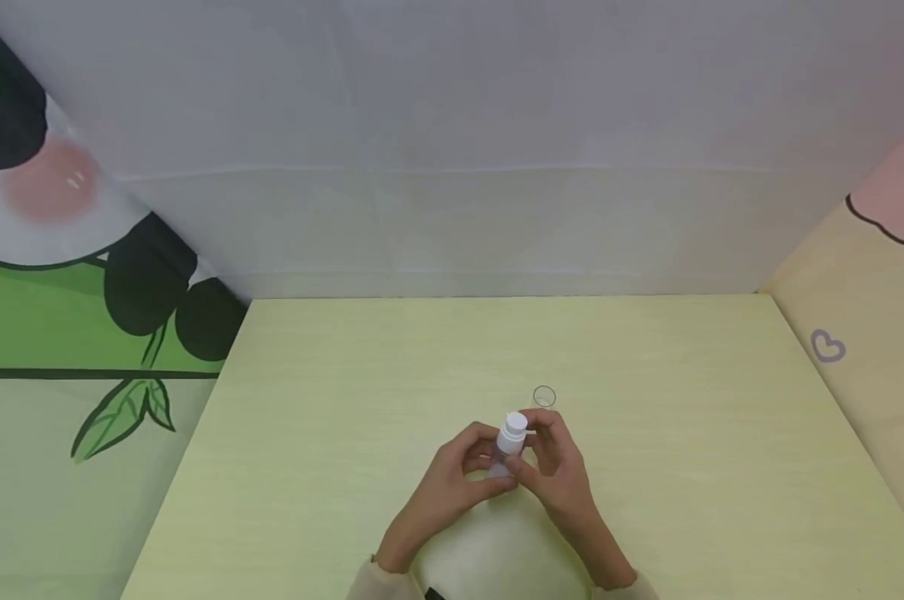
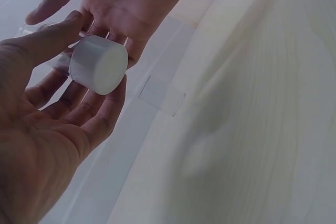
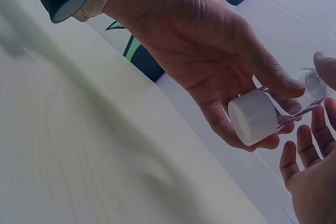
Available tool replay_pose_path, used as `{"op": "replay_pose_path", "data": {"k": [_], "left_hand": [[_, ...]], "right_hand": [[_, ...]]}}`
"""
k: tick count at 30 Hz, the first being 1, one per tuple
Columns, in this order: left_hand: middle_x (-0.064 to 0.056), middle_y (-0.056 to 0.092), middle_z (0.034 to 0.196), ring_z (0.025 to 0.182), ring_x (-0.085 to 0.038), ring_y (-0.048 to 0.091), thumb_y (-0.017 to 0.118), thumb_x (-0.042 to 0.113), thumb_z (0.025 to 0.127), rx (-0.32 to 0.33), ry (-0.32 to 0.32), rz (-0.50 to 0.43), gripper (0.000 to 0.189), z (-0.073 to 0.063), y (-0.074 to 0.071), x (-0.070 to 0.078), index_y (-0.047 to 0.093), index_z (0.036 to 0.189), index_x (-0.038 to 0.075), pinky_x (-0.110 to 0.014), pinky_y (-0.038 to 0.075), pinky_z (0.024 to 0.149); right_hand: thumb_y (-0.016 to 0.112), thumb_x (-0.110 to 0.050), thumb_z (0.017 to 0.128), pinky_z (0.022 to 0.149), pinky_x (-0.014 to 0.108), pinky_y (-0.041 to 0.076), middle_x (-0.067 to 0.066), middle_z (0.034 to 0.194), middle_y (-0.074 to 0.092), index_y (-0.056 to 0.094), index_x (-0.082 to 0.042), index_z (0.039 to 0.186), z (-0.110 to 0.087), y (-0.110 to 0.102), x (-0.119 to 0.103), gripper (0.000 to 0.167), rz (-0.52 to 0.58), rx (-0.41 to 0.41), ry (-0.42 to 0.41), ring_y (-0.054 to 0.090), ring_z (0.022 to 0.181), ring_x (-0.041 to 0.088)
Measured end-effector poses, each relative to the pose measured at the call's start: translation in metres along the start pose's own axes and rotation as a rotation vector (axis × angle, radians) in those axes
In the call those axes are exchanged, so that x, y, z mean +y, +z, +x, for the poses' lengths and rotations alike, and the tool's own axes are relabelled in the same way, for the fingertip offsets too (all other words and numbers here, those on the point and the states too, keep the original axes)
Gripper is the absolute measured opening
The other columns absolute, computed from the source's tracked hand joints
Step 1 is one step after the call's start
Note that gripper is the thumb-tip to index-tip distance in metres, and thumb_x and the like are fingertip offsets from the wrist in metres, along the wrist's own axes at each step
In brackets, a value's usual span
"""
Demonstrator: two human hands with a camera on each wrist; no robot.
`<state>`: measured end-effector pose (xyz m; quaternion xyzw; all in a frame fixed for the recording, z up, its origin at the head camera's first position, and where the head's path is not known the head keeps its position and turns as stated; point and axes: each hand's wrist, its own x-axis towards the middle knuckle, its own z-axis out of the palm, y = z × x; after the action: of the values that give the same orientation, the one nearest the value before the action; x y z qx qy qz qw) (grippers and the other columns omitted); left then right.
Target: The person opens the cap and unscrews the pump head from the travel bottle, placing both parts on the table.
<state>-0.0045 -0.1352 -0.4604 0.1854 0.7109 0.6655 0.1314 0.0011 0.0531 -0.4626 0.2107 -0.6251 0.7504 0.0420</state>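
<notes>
Both hands hold a small bottle (image 1: 512, 433) over the front middle of the table. It has a white top and a clear body, and it leans slightly away. My left hand (image 1: 452, 475) grips it from the left, thumb along the near side and fingers behind. From the right, my right hand (image 1: 560, 471) has its thumb on the body and its index finger by the white top. In the wrist views a broad white end (image 3: 254, 116) faces the cameras, with the clear part beyond it. A clear round piece (image 1: 545, 396) lies on the table just beyond the right hand.
The pale wooden table (image 1: 347, 375) reaches back to a plain white wall (image 1: 496, 225). A panda-patterned panel (image 1: 144, 333) stands along the left, and a cream panel with a small heart (image 1: 828, 346) along the right.
</notes>
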Motion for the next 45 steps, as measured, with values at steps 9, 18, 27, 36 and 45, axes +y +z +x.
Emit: {"op": "replay_pose_path", "data": {"k": [9,18,27,36,45], "left_hand": [[-0.012,0.072,0.118,0.106,-0.009,0.069,0.082,0.012,0.090,-0.017,0.020,-0.006,0.044,-0.005,-0.002,0.002,0.061,0.128,0.015,-0.027,0.059,0.096],[-0.013,0.072,0.119,0.107,-0.009,0.069,0.083,0.011,0.089,-0.025,0.010,-0.025,0.045,-0.010,-0.005,0.006,0.061,0.129,0.014,-0.028,0.060,0.096],[-0.015,0.072,0.115,0.105,-0.006,0.068,0.082,0.010,0.090,-0.056,0.050,-0.014,0.045,-0.013,-0.004,0.005,0.061,0.129,0.013,-0.026,0.059,0.097],[-0.017,0.071,0.118,0.105,-0.010,0.069,0.082,0.011,0.090,-0.071,0.046,-0.029,0.045,-0.018,-0.006,0.005,0.061,0.130,0.012,-0.027,0.060,0.095],[-0.015,0.069,0.123,0.106,-0.007,0.068,0.083,0.011,0.089,-0.055,0.013,-0.039,0.048,-0.023,-0.010,0.007,0.061,0.132,0.011,-0.026,0.060,0.095]], "right_hand": [[0.059,0.014,0.095,0.099,0.020,0.049,-0.007,0.126,0.062,0.053,0.007,0.131,-0.005,0.004,-0.002,0.038,-0.019,0.015,0.006,0.059,0.113,0.007],[0.055,0.010,0.098,0.101,0.022,0.051,-0.007,0.132,0.062,0.051,0.004,0.141,-0.010,0.007,-0.005,0.044,-0.054,-0.001,0.029,0.059,0.116,0.008],[0.066,0.014,0.091,0.100,0.020,0.047,-0.008,0.124,0.061,0.048,0.005,0.129,-0.012,0.013,-0.006,0.044,-0.053,0.039,0.041,0.059,0.113,0.005],[0.057,0.011,0.098,0.100,0.021,0.049,-0.009,0.123,0.066,0.055,0.006,0.132,-0.016,0.017,-0.012,0.034,-0.060,0.032,0.047,0.061,0.109,0.006],[0.050,0.007,0.102,0.105,0.023,0.050,-0.006,0.134,0.068,0.056,0.003,0.140,-0.019,0.020,-0.015,0.039,-0.076,-0.012,0.054,0.063,0.121,0.008]]}}
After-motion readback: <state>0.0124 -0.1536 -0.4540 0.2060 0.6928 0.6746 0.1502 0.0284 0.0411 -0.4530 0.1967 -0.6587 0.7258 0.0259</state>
